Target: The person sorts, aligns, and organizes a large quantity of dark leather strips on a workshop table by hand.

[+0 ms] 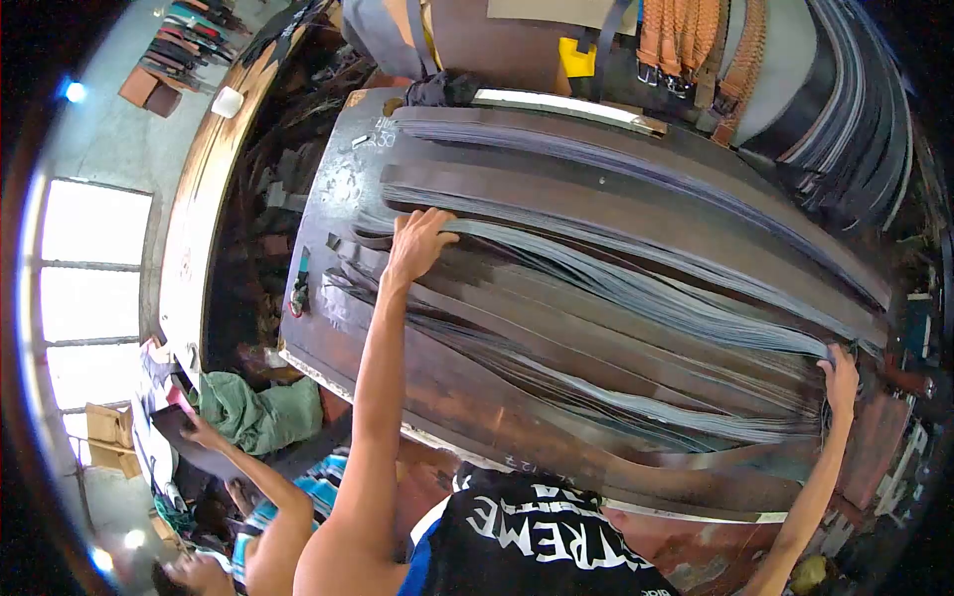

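Observation:
Long dark brown leather strips with grey edges lie in several stacked bundles across a dark table [333, 179]. My left hand [419, 241] is closed on the left end of a middle bundle of strips [596, 288]. At the far right, my right hand [841, 375] grips the right end of the same bundle. Behind it lie two more stacks, the rear one [596, 164] along the table's back edge. Nearer my body, a looser bundle [596, 397] spreads out, its left ends uneven.
Braided tan belts [681, 40] and dark straps [855, 119] hang behind the table. A small tool [299, 286] lies at its left edge. At the lower left, a co-worker [273, 497] holds a dark flat object [174, 425] beside a green sack [263, 412].

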The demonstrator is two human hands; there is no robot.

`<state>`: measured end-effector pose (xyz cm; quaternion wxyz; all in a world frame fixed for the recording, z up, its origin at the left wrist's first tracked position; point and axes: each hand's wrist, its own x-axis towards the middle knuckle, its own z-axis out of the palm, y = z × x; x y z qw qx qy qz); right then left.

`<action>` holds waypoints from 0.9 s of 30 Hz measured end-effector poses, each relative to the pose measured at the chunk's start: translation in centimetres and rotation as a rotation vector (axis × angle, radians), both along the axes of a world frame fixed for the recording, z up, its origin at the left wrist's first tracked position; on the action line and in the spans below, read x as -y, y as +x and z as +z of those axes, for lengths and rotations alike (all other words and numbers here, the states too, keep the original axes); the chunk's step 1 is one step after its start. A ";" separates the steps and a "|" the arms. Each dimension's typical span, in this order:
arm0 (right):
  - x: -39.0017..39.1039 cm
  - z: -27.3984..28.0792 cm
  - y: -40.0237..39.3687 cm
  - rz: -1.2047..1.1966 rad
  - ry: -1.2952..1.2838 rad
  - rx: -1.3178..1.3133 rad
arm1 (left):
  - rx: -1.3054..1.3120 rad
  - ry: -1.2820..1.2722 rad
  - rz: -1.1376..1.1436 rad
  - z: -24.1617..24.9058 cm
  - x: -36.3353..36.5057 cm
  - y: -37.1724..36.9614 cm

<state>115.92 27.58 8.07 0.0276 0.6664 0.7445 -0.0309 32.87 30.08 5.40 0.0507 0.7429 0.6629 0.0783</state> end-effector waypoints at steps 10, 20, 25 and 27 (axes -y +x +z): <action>-2.4 -0.3 -0.2 -0.172 -0.168 0.047 | -0.087 0.028 -0.075 -4.3 -2.2 -0.5; -2.0 -2.7 3.0 -0.049 -0.120 0.083 | -0.050 -0.069 -0.086 -1.5 -1.9 0.3; -1.5 -0.6 5.6 -0.060 -0.244 0.087 | -0.043 -0.070 -0.081 -3.2 -1.8 -1.2; -1.9 -0.1 6.5 -0.076 -0.217 0.096 | -0.041 -0.083 -0.077 -2.8 -1.8 -0.9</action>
